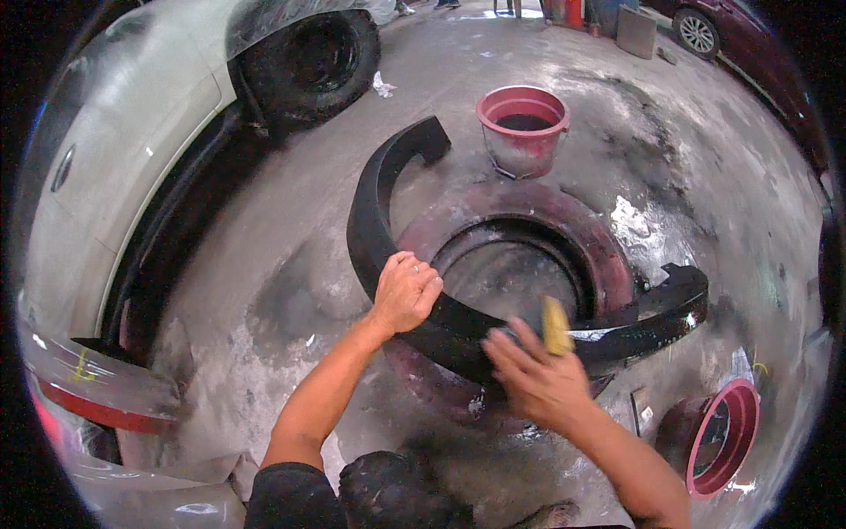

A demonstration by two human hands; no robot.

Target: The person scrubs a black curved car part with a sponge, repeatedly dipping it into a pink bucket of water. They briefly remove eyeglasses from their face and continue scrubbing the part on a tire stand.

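From where I stood, a person worked with both bare hands on a black curved trim (458,339), a long arch-shaped strip that lay across a reddish tyre (582,220) resting flat on the floor (758,264). The trim passed directly under the left hand (410,291), ran between the two hands, and curved onward to the right, beyond the right hand (542,375); its other end swept up and away, ahead of the left hand.

The left hand was curled down over the trim's edge, fingers bent. The right hand was blurred, its fingers partly spread, with a yellow pad (555,326) just past them; I could not tell how firmly it was gripped, or whether it touched the trim.

A red bucket (529,150) of dark liquid stood ahead of both hands, and a red tub (747,432) lay tipped to the right of the right hand. A pale vehicle (159,115) stood well off to the left.

I judged the step to be rubbing down the trim's surface. The next move seemed to call for a steady left hand and the pad laid flat, following the curve with even pressure
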